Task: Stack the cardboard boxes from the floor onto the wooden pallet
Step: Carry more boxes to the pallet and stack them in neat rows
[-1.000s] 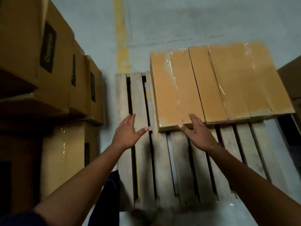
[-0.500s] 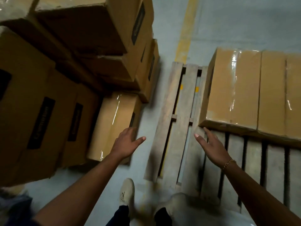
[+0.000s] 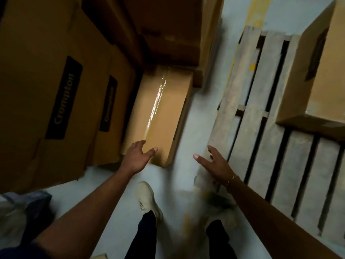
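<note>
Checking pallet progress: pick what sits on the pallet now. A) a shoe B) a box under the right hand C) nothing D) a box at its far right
D: a box rests on the pallet at far right; the right hand is empty.

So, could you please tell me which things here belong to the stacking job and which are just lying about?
Job:
- taped box on the floor
- pallet
- box on pallet
- left hand, right hand, both open

Lying about:
- yellow floor line
- bundle at lower left
</note>
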### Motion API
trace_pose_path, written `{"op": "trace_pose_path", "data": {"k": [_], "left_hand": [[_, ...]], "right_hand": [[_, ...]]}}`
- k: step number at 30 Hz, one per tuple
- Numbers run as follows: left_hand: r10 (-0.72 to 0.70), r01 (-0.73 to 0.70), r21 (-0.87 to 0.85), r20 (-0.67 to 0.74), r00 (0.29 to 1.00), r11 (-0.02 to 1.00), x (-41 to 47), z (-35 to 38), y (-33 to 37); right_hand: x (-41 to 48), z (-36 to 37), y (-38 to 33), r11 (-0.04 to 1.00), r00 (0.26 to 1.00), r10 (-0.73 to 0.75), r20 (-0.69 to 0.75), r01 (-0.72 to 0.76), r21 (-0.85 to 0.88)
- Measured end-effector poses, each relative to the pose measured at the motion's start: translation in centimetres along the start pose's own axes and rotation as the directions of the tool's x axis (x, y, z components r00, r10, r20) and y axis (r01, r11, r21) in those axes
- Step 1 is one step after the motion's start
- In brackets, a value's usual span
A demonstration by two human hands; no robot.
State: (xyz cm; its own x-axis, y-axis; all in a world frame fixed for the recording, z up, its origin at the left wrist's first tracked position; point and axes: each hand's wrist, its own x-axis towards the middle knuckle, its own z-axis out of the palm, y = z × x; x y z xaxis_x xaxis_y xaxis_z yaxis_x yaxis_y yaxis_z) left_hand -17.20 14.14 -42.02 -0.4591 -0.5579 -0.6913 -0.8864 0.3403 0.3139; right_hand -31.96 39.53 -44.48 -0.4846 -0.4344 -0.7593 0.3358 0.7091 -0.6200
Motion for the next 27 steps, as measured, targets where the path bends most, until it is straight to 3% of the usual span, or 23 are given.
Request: {"op": "trace_pose_path", "data": {"k": [7, 11, 17, 27], "left_hand": [[-0.039, 0.04, -0.008, 0.029, 0.999, 0.999, 9.7, 1.8, -8.9], [-0.086, 0.084, -0.07, -0.029, 0.996, 0.994, 15.1, 3.0, -11.4], [-0.161, 0.138, -0.159, -0.14, 0.977, 0.978, 20.8, 4.2, -13.9], [-0.221, 0.181, -0.169, -0.262, 0.939, 0.969, 22.0, 6.2, -14.4]], "right_hand": [[7.7, 12.2, 2.7, 0.994, 0.994, 0.104, 0.045, -0.105, 0.031], [13.2, 16.3, 4.0, 0.989, 0.992, 0.121, 0.029, -0.123, 0.087], [18.6, 18.8, 5.8, 0.987, 0.991, 0.13, -0.025, -0.126, 0.102], [20.2, 19.5, 7.2, 0.988, 0.99, 0.135, -0.042, -0.132, 0.077]]}}
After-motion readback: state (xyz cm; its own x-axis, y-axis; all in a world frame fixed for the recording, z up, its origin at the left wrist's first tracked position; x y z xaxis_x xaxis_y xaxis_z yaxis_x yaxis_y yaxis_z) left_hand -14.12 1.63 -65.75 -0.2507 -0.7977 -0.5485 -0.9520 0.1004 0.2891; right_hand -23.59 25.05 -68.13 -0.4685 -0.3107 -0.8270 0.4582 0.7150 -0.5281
